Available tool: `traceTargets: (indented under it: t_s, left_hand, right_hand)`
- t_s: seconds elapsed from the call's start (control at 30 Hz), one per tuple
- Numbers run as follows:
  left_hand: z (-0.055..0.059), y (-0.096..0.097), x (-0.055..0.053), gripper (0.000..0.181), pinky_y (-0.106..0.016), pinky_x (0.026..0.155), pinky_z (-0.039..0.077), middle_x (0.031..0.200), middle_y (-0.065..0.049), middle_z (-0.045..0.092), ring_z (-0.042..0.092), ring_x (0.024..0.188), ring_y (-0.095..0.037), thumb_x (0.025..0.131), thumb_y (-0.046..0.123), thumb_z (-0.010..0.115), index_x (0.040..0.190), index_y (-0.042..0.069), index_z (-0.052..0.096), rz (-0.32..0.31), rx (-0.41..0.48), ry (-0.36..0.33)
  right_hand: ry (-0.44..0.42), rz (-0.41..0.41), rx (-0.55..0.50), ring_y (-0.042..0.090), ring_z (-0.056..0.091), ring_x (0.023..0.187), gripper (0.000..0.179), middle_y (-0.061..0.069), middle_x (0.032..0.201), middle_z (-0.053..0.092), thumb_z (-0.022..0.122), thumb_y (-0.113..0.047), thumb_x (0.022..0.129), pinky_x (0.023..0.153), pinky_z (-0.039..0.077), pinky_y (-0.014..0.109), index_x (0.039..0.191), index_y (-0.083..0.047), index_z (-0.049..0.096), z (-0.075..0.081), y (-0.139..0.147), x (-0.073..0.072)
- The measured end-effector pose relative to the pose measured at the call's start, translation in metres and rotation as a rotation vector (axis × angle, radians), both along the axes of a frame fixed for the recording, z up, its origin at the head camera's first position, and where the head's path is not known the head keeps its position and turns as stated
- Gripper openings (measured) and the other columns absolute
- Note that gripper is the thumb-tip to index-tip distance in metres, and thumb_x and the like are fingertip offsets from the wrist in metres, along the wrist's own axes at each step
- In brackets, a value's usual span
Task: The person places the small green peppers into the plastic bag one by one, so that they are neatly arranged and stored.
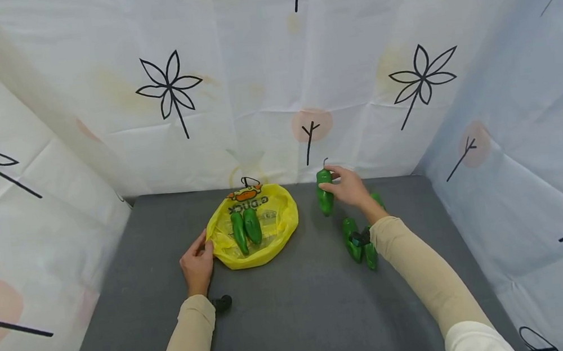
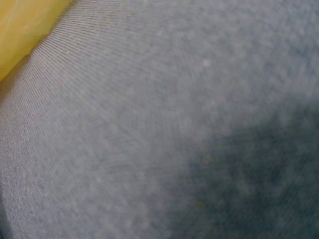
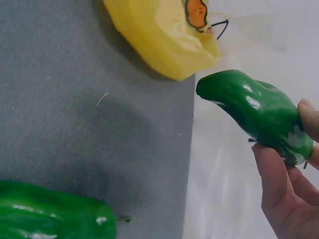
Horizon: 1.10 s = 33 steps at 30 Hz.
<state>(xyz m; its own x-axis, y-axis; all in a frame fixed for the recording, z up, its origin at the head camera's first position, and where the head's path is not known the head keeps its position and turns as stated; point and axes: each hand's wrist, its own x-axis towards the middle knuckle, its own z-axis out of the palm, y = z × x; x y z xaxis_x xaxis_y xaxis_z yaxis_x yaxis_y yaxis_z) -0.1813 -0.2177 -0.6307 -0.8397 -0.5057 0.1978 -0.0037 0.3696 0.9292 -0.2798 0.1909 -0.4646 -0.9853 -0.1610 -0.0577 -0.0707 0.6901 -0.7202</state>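
Left arm, beige-sleeved, extends forward over the grey felt-like table surface [image 1: 295, 321]. The left hand [image 1: 197, 265] rests at the near-left rim of the crumpled yellow plastic bag [image 1: 276, 229], fingers curled onto that rim and pinching it; the left wrist view shows only grey surface and a yellow corner. A small black object [image 1: 221, 303] lies beside the left wrist — too small to identify.

Inside the bag lie two glossy green peppers [image 1: 246, 228], side by side and touching.

Right arm reaches further, angled inward. The right hand [image 1: 347, 187] holds one glossy green pepper [image 1: 324, 193] by its stem end, thumb and fingers pinching it, tip pointing down, raised clear of the table just right of the bag.

Under the right forearm lies a cluster of loose green peppers [image 1: 355, 239] — partly hidden by the sleeve.

Behind stands a white cloth backdrop with black leaf prints [image 1: 169, 90].
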Motion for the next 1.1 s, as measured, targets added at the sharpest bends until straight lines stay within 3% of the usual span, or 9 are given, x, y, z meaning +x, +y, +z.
traceTargets:
  t_s: [0.17,0.47,0.9,1.1]
  left_hand:
    - [0.001,0.001,0.000,0.033,-0.004,0.067,0.044,0.118,-0.009,0.077,0.060,0.074,0.009,0.096,0.027,0.069,0.129,0.027,0.073,0.002,0.012,-0.008]
    - [-0.002,-0.001,-0.001,0.034,-0.005,0.066,0.044,0.118,-0.010,0.077,0.059,0.074,0.010,0.096,0.026,0.069,0.130,0.023,0.073,0.007,-0.004,0.000]
    - [-0.002,0.000,0.001,0.034,-0.003,0.070,0.044,0.116,-0.006,0.078,0.060,0.079,0.011,0.096,0.031,0.068,0.130,0.030,0.072,0.012,-0.013,-0.026]
    - [0.000,0.001,0.000,0.036,-0.002,0.071,0.043,0.119,-0.008,0.077,0.059,0.081,0.011,0.097,0.029,0.068,0.132,0.026,0.071,0.010,0.001,-0.027]
  right_hand:
    - [-0.024,0.001,-0.068,0.035,0.073,0.097,0.064,0.022,0.140,0.057,0.068,-0.034,0.098,0.077,0.062,0.043,0.156,-0.020,0.044,0.006,-0.008,0.002]
    - [-0.057,0.019,-0.148,0.034,0.074,0.098,0.064,0.020,0.139,0.057,0.068,-0.036,0.098,0.075,0.062,0.036,0.156,-0.024,0.044,0.004,-0.025,0.003]
    - [-0.104,0.046,-0.203,0.032,0.073,0.101,0.061,0.019,0.138,0.058,0.068,-0.034,0.099,0.075,0.062,0.035,0.155,-0.024,0.046,0.001,-0.053,0.007]
    - [-0.119,0.064,-0.222,0.031,0.074,0.099,0.061,0.018,0.135,0.060,0.069,-0.037,0.098,0.072,0.062,0.034,0.153,-0.023,0.048,0.005,-0.067,0.006]
